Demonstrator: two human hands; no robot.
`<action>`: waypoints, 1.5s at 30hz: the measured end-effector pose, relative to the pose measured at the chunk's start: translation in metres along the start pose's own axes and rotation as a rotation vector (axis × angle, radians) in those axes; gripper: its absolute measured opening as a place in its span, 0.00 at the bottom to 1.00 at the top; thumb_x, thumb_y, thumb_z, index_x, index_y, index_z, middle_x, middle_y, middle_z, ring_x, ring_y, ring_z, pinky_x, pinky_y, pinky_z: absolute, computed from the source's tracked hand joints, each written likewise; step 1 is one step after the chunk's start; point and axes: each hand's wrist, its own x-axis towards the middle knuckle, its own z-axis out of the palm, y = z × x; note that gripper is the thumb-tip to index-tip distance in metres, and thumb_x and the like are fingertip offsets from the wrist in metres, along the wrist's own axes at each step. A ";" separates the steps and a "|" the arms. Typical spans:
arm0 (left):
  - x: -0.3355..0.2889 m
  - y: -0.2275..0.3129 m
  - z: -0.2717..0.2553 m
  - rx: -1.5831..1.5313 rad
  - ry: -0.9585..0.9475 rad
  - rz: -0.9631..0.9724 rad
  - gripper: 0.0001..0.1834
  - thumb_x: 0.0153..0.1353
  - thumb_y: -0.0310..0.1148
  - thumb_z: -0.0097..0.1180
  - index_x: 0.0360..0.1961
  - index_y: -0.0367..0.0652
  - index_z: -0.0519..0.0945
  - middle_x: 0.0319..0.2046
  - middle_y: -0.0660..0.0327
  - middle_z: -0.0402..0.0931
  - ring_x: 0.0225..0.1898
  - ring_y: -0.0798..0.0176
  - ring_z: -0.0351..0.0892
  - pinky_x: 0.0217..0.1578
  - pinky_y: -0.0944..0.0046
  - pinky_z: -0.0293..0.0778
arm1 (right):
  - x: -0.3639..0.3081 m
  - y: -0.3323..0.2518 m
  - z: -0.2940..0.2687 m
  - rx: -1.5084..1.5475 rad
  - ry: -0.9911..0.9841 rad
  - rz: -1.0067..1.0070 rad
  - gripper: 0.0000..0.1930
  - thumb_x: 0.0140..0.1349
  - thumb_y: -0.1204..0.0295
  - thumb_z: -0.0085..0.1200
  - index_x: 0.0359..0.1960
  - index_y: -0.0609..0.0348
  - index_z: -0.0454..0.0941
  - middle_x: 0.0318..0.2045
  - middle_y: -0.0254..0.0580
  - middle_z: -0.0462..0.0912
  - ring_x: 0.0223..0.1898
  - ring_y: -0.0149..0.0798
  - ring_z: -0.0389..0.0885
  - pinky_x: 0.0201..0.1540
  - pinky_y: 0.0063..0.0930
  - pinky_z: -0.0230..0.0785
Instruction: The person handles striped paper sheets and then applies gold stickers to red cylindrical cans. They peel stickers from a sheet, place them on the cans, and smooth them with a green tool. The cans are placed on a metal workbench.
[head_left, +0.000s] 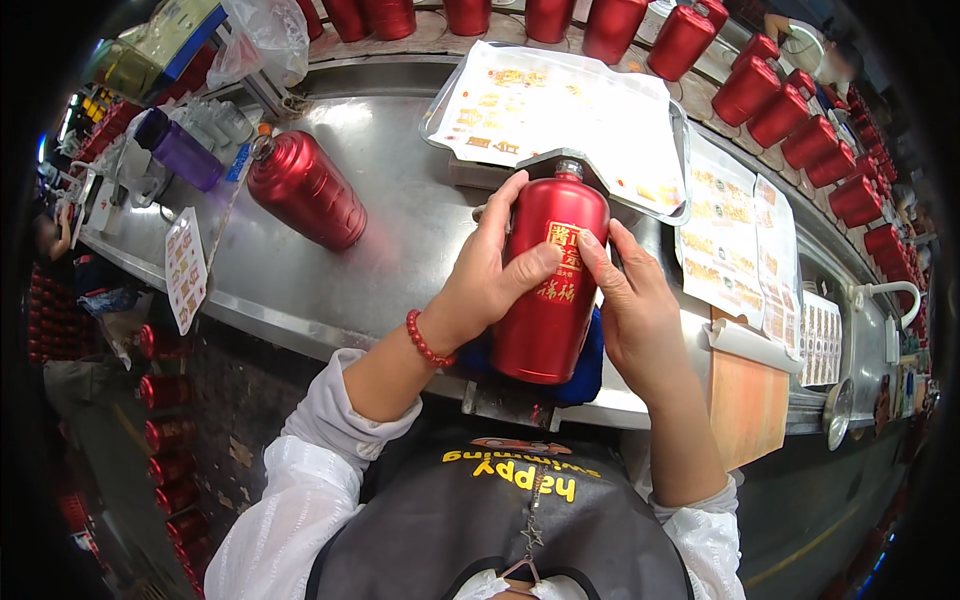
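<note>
A shiny red bottle (540, 335) with a short clear neck leans back in front of me, its base toward my body. Gold lettering and a gold-framed square emblem decorate its front. My left hand (490, 265) is wrapped round its left side, the thumb pressed on the emblem. With my right hand (640, 310) I grip the right side, one fingertip at the emblem's right edge. Behind the bottle's neck is a dark angled metal support (575, 160). Blue cloth (592, 365) shows beneath the bottle. Another red bottle (308, 192) lies or leans on the metal table to the left.
Sheets of gold-and-red decals (570, 105) lie on a tray (684, 150) beyond my hands. More sheets (735, 240) and a wooden board (745, 395) are at right. Many red bottles (680, 42) line the conveyor (430, 38) behind. A purple bottle (180, 150) and decal card (186, 270) are left.
</note>
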 end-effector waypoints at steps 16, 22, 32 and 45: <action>-0.036 -0.002 -0.019 0.502 -0.062 0.338 0.59 0.61 0.65 0.56 0.75 0.31 0.45 0.73 0.42 0.51 0.75 0.41 0.47 0.74 0.48 0.39 | 0.050 -0.009 -0.028 -0.001 -0.069 -0.470 0.11 0.46 0.71 0.60 0.33 0.48 0.77 0.31 0.33 0.70 0.34 0.36 0.73 0.40 0.35 0.64; -0.034 0.027 -0.029 1.071 -0.362 0.626 0.44 0.64 0.72 0.38 0.70 0.51 0.67 0.61 0.60 0.73 0.71 0.49 0.55 0.74 0.40 0.33 | 0.022 0.014 -0.051 0.587 -0.124 0.144 0.08 0.56 0.75 0.64 0.35 0.62 0.80 0.26 0.38 0.79 0.27 0.32 0.76 0.31 0.25 0.67; 0.028 0.039 -0.026 1.076 -0.318 0.730 0.34 0.68 0.67 0.37 0.61 0.57 0.78 0.49 0.61 0.81 0.61 0.53 0.67 0.74 0.42 0.31 | 0.014 0.010 -0.045 0.457 0.048 0.229 0.08 0.59 0.74 0.64 0.35 0.64 0.79 0.25 0.37 0.79 0.26 0.28 0.75 0.30 0.23 0.68; -0.093 -0.003 -0.015 0.963 0.024 0.453 0.56 0.60 0.72 0.48 0.71 0.30 0.59 0.65 0.44 0.68 0.69 0.39 0.58 0.71 0.39 0.41 | 0.080 -0.015 -0.024 0.393 -0.325 -0.375 0.07 0.57 0.73 0.64 0.34 0.61 0.81 0.28 0.49 0.81 0.29 0.50 0.82 0.32 0.37 0.74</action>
